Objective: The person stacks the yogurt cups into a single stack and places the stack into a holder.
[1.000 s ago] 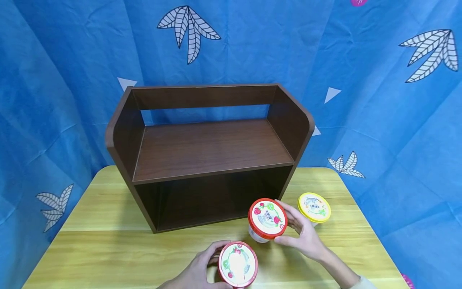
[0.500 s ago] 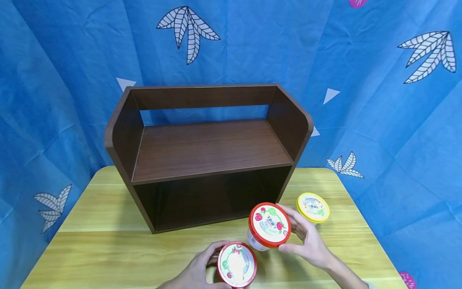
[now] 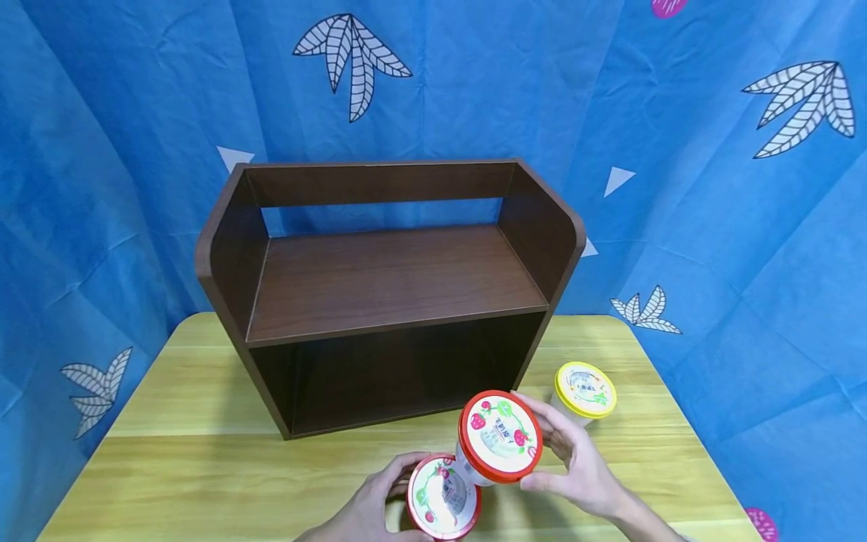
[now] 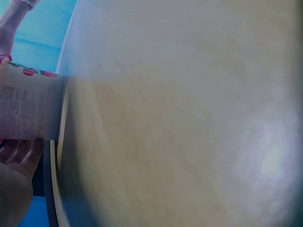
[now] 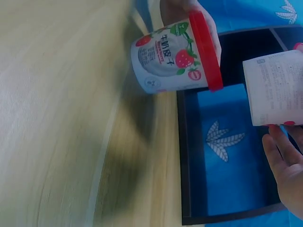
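Note:
My left hand (image 3: 372, 500) grips a red-lidded yogurt cup (image 3: 439, 503) low over the table's front, its thumb and fingers around the left side. In my right hand (image 3: 584, 473) is a second red-lidded yogurt cup (image 3: 501, 435), held by its right side, higher and tilted. Strawberries decorate both lids. The right wrist view shows the left cup's printed front (image 5: 165, 59) and, higher up, the text side of the right cup (image 5: 274, 87). The right cup covers part of the left cup's lid in the head view; whether they touch I cannot tell.
A yellow-lidded cup (image 3: 585, 390) stands on the wooden table (image 3: 169, 467) beyond my right hand. Behind the hands rises a dark brown two-level shelf (image 3: 400, 282), with its open lower bay facing me. A blue patterned curtain (image 3: 474, 83) hangs behind it.
My right hand has brought its cup nearer to me and slightly left, until it overlaps the left cup's lid in the head view. The left hand has stayed in place.

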Available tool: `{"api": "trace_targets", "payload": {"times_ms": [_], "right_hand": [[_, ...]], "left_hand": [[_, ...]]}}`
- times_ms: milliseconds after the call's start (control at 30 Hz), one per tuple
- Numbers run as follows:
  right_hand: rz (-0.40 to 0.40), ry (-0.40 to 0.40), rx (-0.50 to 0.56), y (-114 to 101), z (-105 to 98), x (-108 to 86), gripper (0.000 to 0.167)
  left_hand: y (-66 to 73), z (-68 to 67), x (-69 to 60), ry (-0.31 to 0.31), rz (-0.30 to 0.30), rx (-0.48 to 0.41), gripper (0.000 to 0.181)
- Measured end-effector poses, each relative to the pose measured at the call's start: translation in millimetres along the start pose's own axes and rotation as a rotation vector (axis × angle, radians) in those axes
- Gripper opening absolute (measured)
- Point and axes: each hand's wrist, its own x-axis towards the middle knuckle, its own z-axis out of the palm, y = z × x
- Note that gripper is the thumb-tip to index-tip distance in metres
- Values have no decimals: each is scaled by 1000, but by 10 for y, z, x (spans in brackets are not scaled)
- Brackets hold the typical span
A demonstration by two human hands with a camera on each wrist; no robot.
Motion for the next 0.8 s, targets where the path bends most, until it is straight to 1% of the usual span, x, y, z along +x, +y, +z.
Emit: {"api": "trace_targets", "payload": {"times_ms": [100,333,600,800], "right_hand": [[7,-8,3,-17,28,0,93],[6,-19,-27,-21,82,-8,93],[-16,-37,-18,-7,160,-11,93],[-17,-43,-17,20,214,-16,91]], "left_hand": [[8,-1,-2,-2,-16,-4,83],[3,-4,-1,-7,-70,-30,81],[-5,7,-1,3,-82,-20,81],[3,8,2,9,-54,-5,82]]}}
